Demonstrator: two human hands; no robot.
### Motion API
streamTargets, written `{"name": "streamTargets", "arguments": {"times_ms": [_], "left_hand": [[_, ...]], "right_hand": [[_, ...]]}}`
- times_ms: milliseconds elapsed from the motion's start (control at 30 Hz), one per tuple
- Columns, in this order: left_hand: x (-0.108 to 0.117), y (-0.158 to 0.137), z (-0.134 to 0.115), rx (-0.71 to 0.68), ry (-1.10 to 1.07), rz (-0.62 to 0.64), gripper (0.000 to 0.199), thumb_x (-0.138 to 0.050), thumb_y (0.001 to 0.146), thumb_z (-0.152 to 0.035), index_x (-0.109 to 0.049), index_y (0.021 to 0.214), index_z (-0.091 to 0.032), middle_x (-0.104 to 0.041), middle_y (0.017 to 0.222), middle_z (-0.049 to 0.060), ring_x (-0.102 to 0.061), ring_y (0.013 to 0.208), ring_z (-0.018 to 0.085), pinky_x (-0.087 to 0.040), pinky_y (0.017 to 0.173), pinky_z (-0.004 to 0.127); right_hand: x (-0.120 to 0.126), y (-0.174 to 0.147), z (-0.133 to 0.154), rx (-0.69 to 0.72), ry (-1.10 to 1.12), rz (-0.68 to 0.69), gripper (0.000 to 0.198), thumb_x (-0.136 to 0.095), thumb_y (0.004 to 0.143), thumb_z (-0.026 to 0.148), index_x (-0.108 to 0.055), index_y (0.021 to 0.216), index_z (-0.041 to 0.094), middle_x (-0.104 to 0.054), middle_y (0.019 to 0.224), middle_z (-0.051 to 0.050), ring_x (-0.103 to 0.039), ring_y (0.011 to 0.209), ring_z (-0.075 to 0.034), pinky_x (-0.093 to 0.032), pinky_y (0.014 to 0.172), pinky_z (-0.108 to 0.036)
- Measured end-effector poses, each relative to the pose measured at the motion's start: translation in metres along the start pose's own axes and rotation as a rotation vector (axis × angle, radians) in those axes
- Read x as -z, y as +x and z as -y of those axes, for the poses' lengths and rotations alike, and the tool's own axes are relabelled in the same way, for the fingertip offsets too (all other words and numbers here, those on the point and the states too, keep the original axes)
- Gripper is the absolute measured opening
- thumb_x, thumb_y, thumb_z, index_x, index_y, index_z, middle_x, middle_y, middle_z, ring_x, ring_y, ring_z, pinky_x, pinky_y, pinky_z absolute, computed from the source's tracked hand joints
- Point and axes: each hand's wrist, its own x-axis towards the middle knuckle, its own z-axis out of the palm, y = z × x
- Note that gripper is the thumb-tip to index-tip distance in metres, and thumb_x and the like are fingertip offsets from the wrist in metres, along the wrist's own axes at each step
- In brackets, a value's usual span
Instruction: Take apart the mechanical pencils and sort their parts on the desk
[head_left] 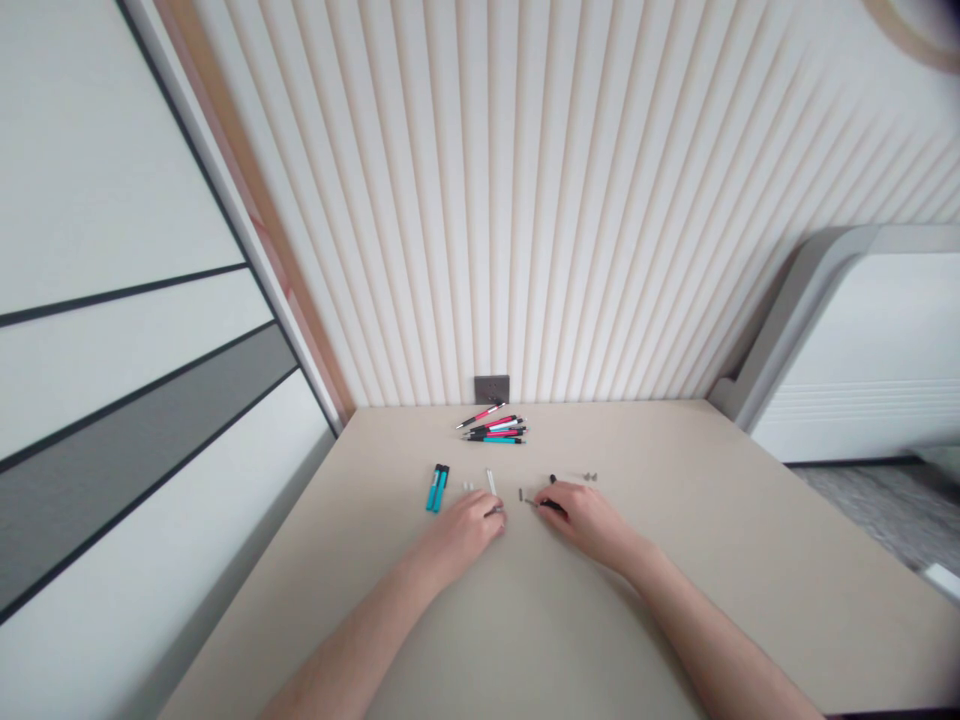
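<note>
My left hand (463,528) rests low over the table with its fingers curled round a small dark, shiny piece (494,510), mostly hidden. Just beyond those fingers lies a slim white tube (490,481), and small whitish bits (469,487) sit to its left. Between thumb and fingers, my right hand (581,512) pinches a black pen part (553,506) with a thin greyish tip pointing left. A short dark cylinder (520,494) lies between the hands. Another black piece (553,479) shows at the right hand's far side, and small grey parts (591,477) lie beyond it to the right.
Two turquoise barrels with black ends (437,488) lie side by side left of my left hand. A pile of red, turquoise and black pens (496,430) is at the back of the beige table (645,440), before a ribbed wall and a dark socket (492,388).
</note>
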Motion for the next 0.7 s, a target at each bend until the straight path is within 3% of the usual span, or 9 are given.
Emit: {"name": "streamTargets", "arguments": {"times_ms": [200,433,700], "left_hand": [[0.010,0.000,-0.001,-0.033,-0.049,0.069,0.017,-0.048,0.096,-0.015,-0.065,0.093,-0.016,-0.064,0.103,0.005,-0.058,0.100,0.019,-0.046,0.089,0.031],[0.014,-0.001,-0.001,-0.030,-0.073,0.089,0.021,-0.045,0.097,-0.015,-0.066,0.094,-0.016,-0.065,0.103,0.006,-0.058,0.100,0.019,-0.046,0.090,0.030],[0.018,-0.002,-0.002,-0.047,-0.063,0.081,0.021,-0.044,0.097,-0.015,-0.065,0.093,-0.016,-0.064,0.102,0.005,-0.058,0.098,0.018,-0.046,0.090,0.029]], "right_hand": [[0.002,0.000,0.001,-0.014,-0.007,0.017,0.026,-0.045,0.094,0.026,-0.069,0.103,0.023,-0.071,0.101,-0.005,-0.065,0.092,-0.019,-0.046,0.082,-0.027],[0.000,-0.001,0.000,-0.011,-0.037,0.006,0.028,-0.041,0.095,0.026,-0.068,0.103,0.023,-0.071,0.100,-0.004,-0.065,0.090,-0.019,-0.045,0.079,-0.027],[-0.007,0.000,0.007,-0.098,-0.142,0.015,0.030,-0.040,0.096,0.029,-0.067,0.107,0.023,-0.069,0.098,-0.006,-0.065,0.090,-0.019,-0.043,0.076,-0.026]]}}
